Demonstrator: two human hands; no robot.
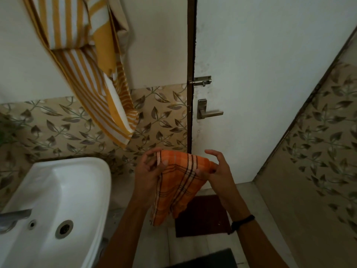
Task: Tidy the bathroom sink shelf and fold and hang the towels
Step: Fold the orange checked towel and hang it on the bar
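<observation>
Left hand (pixel 148 170): curled onto the upper left edge of the orange checked towel (pixel 179 188), which is pinched between the thumb in front and the fingers behind.
Right hand (pixel 219 169): the towel's upper right corner is gripped between thumb and lower fingers; the index finger is held raised and bent above the cloth.
Wristband (pixel 242 222): a black band is worn on the right wrist.
Orange checked towel: held in the air between both hands, in front of the door's lower part. The top edge is stretched between the hands and the rest hangs in loose folds to a point below them. How many layers it is folded into cannot be told.
Floor mat (pixel 204 219): a dark red mat is seen on the floor below the hanging towel, at the foot of the door.
Sink (pixel 81 182): a white basin is set to the left of the left arm, apart from the towel, with a drain (pixel 64 229) and a metal tap (pixel 15 214) at its near left.
Door (pixel 260 74): white, with a lever handle (pixel 209 112) and a slide bolt (pixel 201 81) above it.
Striped towel (pixel 85 78): a yellow and white towel is hung on the wall above the sink, draped unevenly.
Wall tiles (pixel 164 117): a leaf pattern is shown.
</observation>
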